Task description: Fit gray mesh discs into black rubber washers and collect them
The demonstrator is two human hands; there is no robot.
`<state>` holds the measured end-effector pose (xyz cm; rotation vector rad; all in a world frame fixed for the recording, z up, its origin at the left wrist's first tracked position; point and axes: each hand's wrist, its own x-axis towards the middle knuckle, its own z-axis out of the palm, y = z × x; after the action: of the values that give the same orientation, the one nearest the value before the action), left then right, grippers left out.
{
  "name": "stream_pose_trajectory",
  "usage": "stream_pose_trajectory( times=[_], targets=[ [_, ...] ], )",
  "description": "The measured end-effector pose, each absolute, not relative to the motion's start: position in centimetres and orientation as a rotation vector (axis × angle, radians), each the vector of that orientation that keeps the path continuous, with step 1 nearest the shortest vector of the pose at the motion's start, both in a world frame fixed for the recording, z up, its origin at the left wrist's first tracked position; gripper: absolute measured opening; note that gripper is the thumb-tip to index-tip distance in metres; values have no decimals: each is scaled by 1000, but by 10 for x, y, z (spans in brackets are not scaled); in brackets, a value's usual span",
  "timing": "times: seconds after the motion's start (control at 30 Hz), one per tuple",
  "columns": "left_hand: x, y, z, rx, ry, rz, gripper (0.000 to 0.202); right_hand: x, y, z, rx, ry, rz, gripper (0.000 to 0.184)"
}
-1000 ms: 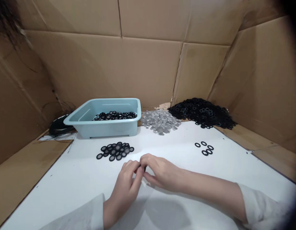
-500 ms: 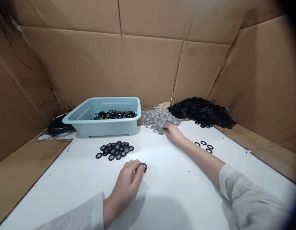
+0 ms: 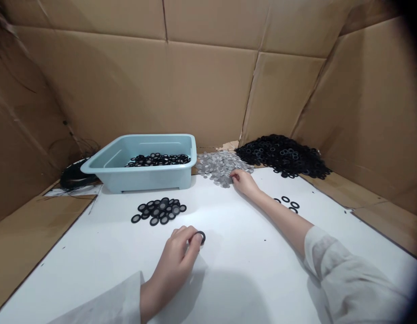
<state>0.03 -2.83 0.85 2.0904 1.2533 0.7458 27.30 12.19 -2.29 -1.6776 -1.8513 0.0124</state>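
Between thumb and fingers, my left hand [image 3: 181, 249] pinches a black rubber ring [image 3: 203, 237] just above the white tabletop. My right hand [image 3: 242, 181] reaches forward to the near edge of a heap of small grey mesh discs [image 3: 222, 164]. Its fingers are pinched together there; whether a disc is between them is hidden. Beyond my left hand lies a small pile of black rings with grey discs set in them [image 3: 161, 210]. A few loose black rings [image 3: 285, 199] lie beyond my right forearm, partly covered by it.
A light blue plastic tub [image 3: 151, 177] holds many black rings with discs. At the back right rises a large heap of black rings [image 3: 283, 155]. A black bundle of strands [image 3: 75, 175] lies left of the tub. Cardboard walls [image 3: 208, 90] enclose the white table [image 3: 228, 270].
The view has shifted slightly. My left hand still holds the ring in nearly the same place. My right hand stays at the disc heap, its fingers slightly changed.
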Motion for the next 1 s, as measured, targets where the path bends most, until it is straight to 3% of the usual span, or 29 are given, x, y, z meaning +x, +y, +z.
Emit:
stream_pose_trajectory(
  times=[0.33, 0.8, 1.0],
  targets=[
    [0, -33, 12, 2081, 1276, 735, 31, 277, 125, -26, -1656, -1745, 10, 31],
    [-4, -23, 7, 2019, 1257, 909, 26, 277, 120, -18, -1577, -1586, 79, 11],
    [-6, -16, 5, 1880, 1407, 1010, 26, 237, 90, 0, -1413, -1600, 195, 11]
  ],
)
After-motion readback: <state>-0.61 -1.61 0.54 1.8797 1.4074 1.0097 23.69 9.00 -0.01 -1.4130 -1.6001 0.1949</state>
